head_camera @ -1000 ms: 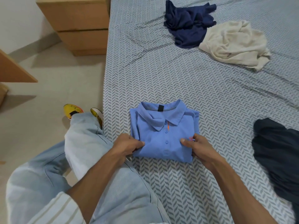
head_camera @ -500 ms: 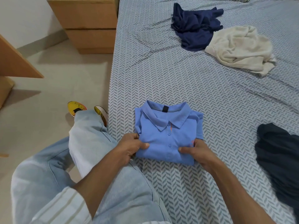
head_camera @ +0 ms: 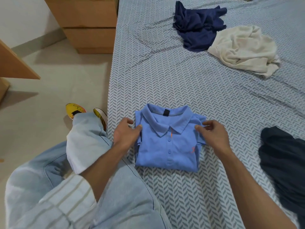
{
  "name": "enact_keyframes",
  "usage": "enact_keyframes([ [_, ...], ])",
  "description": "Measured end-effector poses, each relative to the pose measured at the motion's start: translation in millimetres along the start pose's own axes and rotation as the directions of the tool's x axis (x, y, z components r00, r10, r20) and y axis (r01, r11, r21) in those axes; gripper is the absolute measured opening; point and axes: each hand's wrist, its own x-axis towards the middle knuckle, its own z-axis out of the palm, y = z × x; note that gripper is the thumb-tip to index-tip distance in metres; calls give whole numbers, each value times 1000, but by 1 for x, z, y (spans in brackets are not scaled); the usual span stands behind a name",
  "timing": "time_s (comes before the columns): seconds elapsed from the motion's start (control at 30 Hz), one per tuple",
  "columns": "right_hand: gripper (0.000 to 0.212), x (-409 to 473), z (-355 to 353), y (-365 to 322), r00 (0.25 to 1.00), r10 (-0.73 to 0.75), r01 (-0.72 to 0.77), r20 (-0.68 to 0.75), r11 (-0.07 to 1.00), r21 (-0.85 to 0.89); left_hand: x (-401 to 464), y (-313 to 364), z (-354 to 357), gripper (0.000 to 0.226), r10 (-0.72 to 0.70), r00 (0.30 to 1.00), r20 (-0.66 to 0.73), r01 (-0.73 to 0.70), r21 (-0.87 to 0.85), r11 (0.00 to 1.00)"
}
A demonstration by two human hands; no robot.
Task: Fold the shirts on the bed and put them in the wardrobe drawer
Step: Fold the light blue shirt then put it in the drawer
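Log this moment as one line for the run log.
step: squaring the fold | blue polo folded on bed | left hand and right hand at its shoulders | three shirts unfolded

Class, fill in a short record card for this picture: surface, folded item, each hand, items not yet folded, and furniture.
surface: bed with a grey herringbone sheet
folded item: light blue polo shirt, folded, collar up, lying flat near the bed's edge
left hand: thumb on the shirt's left shoulder edge, fingers at its side
right hand: fingers pinching the shirt's right sleeve fold
not yet folded: navy shirt, cream shirt, dark garment, all crumpled
furniture: wooden drawer unit beside the bed
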Motion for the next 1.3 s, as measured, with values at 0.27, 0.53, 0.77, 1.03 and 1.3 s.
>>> enact_keyframes([
  [0.27, 19, 30, 12, -32, 915, 164, -278, 370, 919, 281, 31, 25, 5, 42, 51, 990, 135, -42, -66, 997],
  [0.53, 21, 40, 24, -25, 931, 204, -284, 304, 926, 248, 50, 19, 17, 39, -31, 989, 147, 41, -71, 997],
  [0.77, 56, 21, 19, -12, 995, 72, -86, -72, 973, -214, 37, 7, 17, 82, -11, 1000, 24, 8, 142, 990],
  [1.03, 37, 20, 19, -27, 908, 299, -368, 292, 903, 220, 40, 16, 24, 36, -182, 927, 328, 268, -240, 933],
  [1.3, 31, 1, 6, -44, 850, -22, -334, 526, 749, 572, 12, 21, -10, 30, 140, 875, 464, 175, -572, 802],
])
